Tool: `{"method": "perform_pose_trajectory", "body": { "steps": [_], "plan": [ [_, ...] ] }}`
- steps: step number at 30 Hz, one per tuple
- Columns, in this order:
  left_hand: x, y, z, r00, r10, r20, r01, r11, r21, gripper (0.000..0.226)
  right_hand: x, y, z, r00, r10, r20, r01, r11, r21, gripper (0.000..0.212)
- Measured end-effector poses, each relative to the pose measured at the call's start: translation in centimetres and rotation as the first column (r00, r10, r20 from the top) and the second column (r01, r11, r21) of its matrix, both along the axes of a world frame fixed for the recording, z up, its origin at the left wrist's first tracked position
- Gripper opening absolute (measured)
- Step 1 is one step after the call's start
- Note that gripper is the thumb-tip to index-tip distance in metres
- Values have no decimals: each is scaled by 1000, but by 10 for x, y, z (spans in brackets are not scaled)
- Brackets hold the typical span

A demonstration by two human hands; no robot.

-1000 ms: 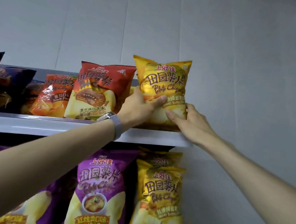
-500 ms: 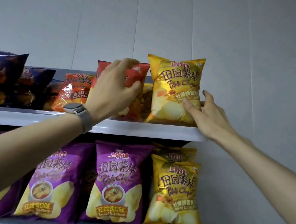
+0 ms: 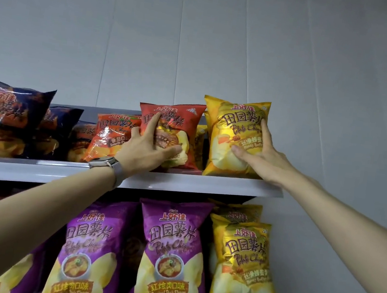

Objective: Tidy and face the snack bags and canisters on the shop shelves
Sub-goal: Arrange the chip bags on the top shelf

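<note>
On the top shelf [image 3: 207,185] a yellow honey butter chip bag [image 3: 233,136] stands upright at the right end, facing out. My right hand [image 3: 262,158] rests against its lower right side, thumb and index finger lying straight on the front. Just left of it stands a red chip bag [image 3: 178,122], also upright. My left hand [image 3: 148,147], with a watch on its wrist, presses on the front of the red bag with its fingers spread. An orange tomato chip bag [image 3: 107,135] leans behind the red one on its left.
Dark blue bags [image 3: 4,116] lie slumped at the top shelf's left. On the shelf below stand two purple bags [image 3: 169,249] [image 3: 85,250] and a yellow bag [image 3: 241,263]. A grey wall closes the right side past the shelf end.
My left hand left the yellow bag, took the red bag by its top, then slid down onto its front. The red bag now stands straighter. My right hand stayed at the yellow bag.
</note>
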State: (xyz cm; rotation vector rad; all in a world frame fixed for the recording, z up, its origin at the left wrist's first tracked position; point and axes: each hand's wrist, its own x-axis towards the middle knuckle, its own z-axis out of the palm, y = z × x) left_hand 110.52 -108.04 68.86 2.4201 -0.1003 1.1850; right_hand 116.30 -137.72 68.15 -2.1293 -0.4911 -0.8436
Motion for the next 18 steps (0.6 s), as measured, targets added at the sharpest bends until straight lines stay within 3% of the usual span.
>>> {"method": "perform_pose_trajectory", "body": {
  "steps": [5,10,12,15,18],
  "plan": [
    [-4,3,-2,1000,-10,-25,10,1000,19,109,-9,1,-7,999,-17,-33,17,1000,-1,106],
    [-16,6,-19,999,12,-49,-9,997,71,102,-21,-1,-33,982,-187,-24,184,978,-100,95],
    [-29,5,-34,998,42,47,-48,989,138,96,-29,-1,-46,967,-251,35,253,957,-140,89],
    [-49,-4,-76,954,-100,281,34,972,233,72,-49,3,-76,943,-274,187,299,946,-122,75],
    [-61,-18,-129,925,-210,317,122,953,276,59,-60,11,-117,903,-282,325,336,934,-123,63]
  ]
}}
